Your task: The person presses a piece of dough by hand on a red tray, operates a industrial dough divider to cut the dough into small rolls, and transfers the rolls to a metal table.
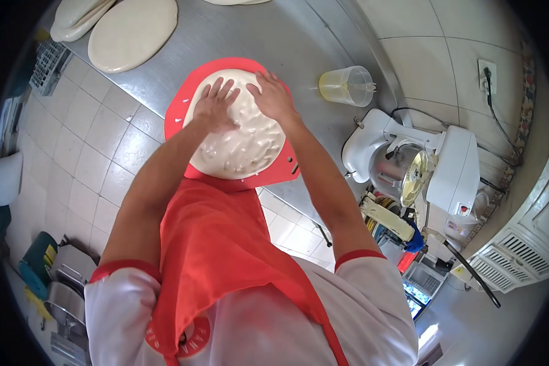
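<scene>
A round, pale sheet of dough (244, 143) lies on a red cutting board (177, 110) at the near edge of the steel table. Finger dents cover much of its surface. My left hand (215, 108) rests on the dough's upper left part, fingers spread and pointing away from me. At the upper right rim of the dough, my right hand (273, 97) lies with its fingers stretched out, partly over the board. Both palms face down, and neither hand grips anything.
More flattened dough rounds (134, 33) lie at the table's far left. A clear plastic jug (348, 85) with yellowish liquid stands on the steel table (244, 33) to the right. Beyond it is a white stand mixer (454, 165) with a metal bowl (393, 168), near the tiled wall.
</scene>
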Demonstrator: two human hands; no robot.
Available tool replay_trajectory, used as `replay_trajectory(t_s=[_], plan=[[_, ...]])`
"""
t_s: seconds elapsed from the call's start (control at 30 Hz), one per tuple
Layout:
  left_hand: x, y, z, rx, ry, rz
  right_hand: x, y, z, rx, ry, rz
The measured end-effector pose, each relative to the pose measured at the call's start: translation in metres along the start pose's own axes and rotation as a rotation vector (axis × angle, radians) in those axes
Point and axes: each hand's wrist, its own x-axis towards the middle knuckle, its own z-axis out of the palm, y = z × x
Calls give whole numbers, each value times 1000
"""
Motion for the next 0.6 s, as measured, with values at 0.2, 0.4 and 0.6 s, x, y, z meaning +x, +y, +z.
replay_trajectory(t_s=[0.2, 0.4, 0.6], plan=[[29, -8, -41, -146, 1, -116, 22, 21, 34, -634, -599, -414], [-95, 22, 29, -147, 64, -130, -37, 21, 50, -252, 92, 13], [-8, -29, -42, -3, -350, -88, -92, -21, 103, -294, -8, 477]])
